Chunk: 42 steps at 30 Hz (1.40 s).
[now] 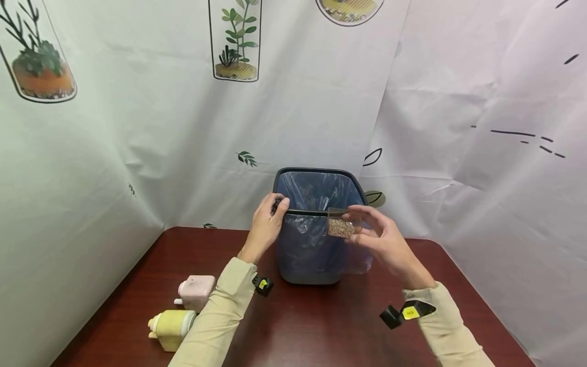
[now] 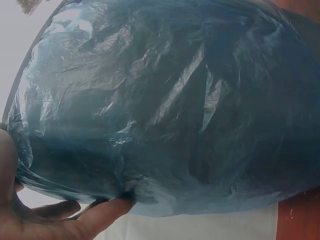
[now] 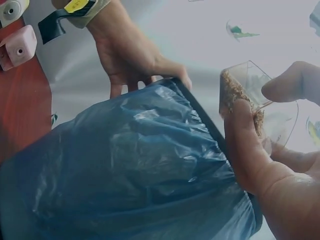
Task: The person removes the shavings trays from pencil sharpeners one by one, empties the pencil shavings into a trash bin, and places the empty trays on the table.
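A dark bin [image 1: 316, 169] lined with a blue plastic bag [image 1: 304, 250] stands at the back of the table. My left hand [image 1: 267, 219] grips its rim at the left front corner, thumb and fingers on either side, also seen in the left wrist view. Over the front right of the rim, my right hand [image 1: 385, 237] holds a small clear container [image 1: 340, 228] between thumb and fingers. Brown grainy bits [image 3: 232, 95] lie inside it, gathered along one side in the right wrist view. The container's mouth cannot be made out clearly.
A pink canister-like container [image 1: 197, 291] and a yellow one [image 1: 171, 329] sit at the left of the red-brown table [image 1: 293, 326], close to my left forearm. White printed fabric [image 1: 183, 127] hangs behind and on both sides of the table.
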Tool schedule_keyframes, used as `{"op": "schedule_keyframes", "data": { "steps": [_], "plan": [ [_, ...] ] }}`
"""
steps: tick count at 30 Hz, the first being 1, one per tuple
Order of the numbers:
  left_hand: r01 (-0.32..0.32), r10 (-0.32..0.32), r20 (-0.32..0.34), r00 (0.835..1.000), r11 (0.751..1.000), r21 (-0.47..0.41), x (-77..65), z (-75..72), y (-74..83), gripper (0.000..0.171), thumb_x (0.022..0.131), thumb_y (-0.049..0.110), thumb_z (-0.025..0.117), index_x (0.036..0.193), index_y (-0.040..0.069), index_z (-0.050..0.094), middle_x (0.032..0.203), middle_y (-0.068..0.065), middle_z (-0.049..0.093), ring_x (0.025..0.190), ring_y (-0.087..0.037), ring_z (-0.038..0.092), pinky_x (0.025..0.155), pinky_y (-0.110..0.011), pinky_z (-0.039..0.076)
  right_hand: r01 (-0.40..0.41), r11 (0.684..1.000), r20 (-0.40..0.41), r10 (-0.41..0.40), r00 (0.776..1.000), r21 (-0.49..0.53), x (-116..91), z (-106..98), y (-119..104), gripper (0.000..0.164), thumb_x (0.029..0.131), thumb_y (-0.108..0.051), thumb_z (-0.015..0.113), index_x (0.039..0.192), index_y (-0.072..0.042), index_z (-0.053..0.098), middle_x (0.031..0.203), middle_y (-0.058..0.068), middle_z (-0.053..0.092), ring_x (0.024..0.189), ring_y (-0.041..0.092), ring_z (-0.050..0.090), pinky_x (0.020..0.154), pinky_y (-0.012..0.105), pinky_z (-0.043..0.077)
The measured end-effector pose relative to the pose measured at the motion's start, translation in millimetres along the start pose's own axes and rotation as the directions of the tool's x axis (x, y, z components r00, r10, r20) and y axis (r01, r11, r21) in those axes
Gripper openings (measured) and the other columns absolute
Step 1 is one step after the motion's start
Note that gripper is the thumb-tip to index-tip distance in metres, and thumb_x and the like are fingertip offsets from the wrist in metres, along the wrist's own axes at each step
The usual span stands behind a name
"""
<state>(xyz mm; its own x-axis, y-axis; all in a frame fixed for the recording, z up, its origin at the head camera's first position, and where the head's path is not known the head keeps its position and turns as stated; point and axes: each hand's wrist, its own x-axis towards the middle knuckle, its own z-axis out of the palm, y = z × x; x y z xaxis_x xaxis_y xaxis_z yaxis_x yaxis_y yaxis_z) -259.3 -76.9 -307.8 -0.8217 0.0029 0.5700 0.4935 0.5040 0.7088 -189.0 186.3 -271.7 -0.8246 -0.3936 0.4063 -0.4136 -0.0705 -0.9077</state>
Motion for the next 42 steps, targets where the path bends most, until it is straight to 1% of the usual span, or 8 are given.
{"op": "schedule_keyframes", "data": {
  "steps": [6,9,14,19,25,29,36,42],
  "plan": [
    [0.006,-0.006,-0.005,1.0,1.0,0.005,-0.2,-0.3,0.2,0.04,0.094,0.053,0.038,0.112,0.021,0.053,0.111,0.0,0.051,0.096,-0.017,0.05,0.084,-0.039,0.041,0.014,1.0,0.02,-0.014,1.0,0.013,10.4,-2.0,-7.2,0.053,0.083,0.01,0.053,0.132,0.006,0.034,0.125,0.028,0.041,0.096,0.024,0.06,0.083,0.045,0.048],
    [0.011,-0.011,-0.005,1.0,1.0,0.003,-0.6,0.0,0.4,0.041,0.093,0.053,0.037,0.112,0.021,0.053,0.112,0.0,0.051,0.096,-0.017,0.05,0.085,-0.04,0.041,0.009,1.0,0.006,-0.009,1.0,0.003,13.3,-2.9,-8.7,0.052,0.083,0.009,0.052,0.132,0.006,0.035,0.125,0.029,0.041,0.095,0.024,0.061,0.083,0.043,0.049],
    [0.016,-0.016,-0.011,1.0,1.0,0.003,-1.6,0.3,0.8,0.041,0.093,0.055,0.037,0.111,0.022,0.053,0.108,0.0,0.052,0.094,-0.017,0.05,0.082,-0.039,0.042,-0.056,0.998,-0.056,0.057,0.997,0.024,18.3,-3.4,-10.3,0.054,0.083,0.008,0.053,0.133,0.005,0.034,0.127,0.027,0.041,0.089,0.022,0.062,0.084,0.038,0.049],
    [0.023,-0.023,-0.014,1.0,1.0,0.003,-2.2,0.3,0.4,0.043,0.092,0.056,0.037,0.111,0.021,0.053,0.107,-0.001,0.052,0.094,-0.018,0.05,0.082,-0.04,0.042,-0.105,0.991,-0.104,0.113,0.988,0.078,23.7,-5.3,-12.0,0.057,0.083,0.007,0.055,0.134,0.003,0.032,0.13,0.025,0.039,0.093,0.021,0.061,0.086,0.034,0.048],
    [0.029,-0.029,-0.015,0.999,1.0,-0.002,-1.7,1.5,0.0,0.043,0.092,0.056,0.037,0.111,0.021,0.053,0.106,-0.001,0.052,0.094,-0.018,0.051,0.081,-0.04,0.043,-0.111,0.992,-0.119,0.116,0.986,0.054,31.8,-5.9,-15.5,0.056,0.084,0.004,0.056,0.135,0.001,0.033,0.131,0.023,0.038,0.096,0.022,0.061,0.087,0.033,0.048],
    [0.025,-0.025,-0.021,0.999,1.0,-0.004,-1.5,1.8,-0.3,0.043,0.092,0.056,0.037,0.11,0.022,0.054,0.105,-0.002,0.053,0.092,-0.018,0.051,0.08,-0.039,0.043,-0.11,0.993,-0.133,0.116,0.984,0.05,40.8,-4.2,-20.3,0.057,0.084,0.004,0.056,0.136,0.0,0.032,0.132,0.023,0.037,0.098,0.026,0.061,0.087,0.032,0.047],
    [0.026,-0.026,-0.028,0.999,1.0,0.0,-1.9,0.6,-0.7,0.043,0.092,0.056,0.037,0.111,0.021,0.054,0.105,-0.003,0.054,0.094,-0.019,0.052,0.082,-0.04,0.043,-0.119,0.99,-0.154,0.106,0.982,-0.08,52.0,-1.8,-26.5,0.059,0.083,-0.002,0.059,0.136,-0.006,0.034,0.133,0.019,0.04,0.099,0.022,0.06,0.088,0.033,0.047],
    [0.037,-0.037,-0.016,0.999,0.999,-0.001,-2.5,0.8,0.1,0.044,0.092,0.057,0.038,0.111,0.022,0.054,0.105,-0.002,0.054,0.094,-0.019,0.053,0.082,-0.04,0.044,-0.126,0.986,-0.166,0.106,0.98,-0.11,58.1,-5.6,-24.9,0.059,0.081,0.002,0.057,0.135,-0.004,0.034,0.131,0.021,0.041,0.092,0.02,0.061,0.086,0.036,0.048]
  ]
}}
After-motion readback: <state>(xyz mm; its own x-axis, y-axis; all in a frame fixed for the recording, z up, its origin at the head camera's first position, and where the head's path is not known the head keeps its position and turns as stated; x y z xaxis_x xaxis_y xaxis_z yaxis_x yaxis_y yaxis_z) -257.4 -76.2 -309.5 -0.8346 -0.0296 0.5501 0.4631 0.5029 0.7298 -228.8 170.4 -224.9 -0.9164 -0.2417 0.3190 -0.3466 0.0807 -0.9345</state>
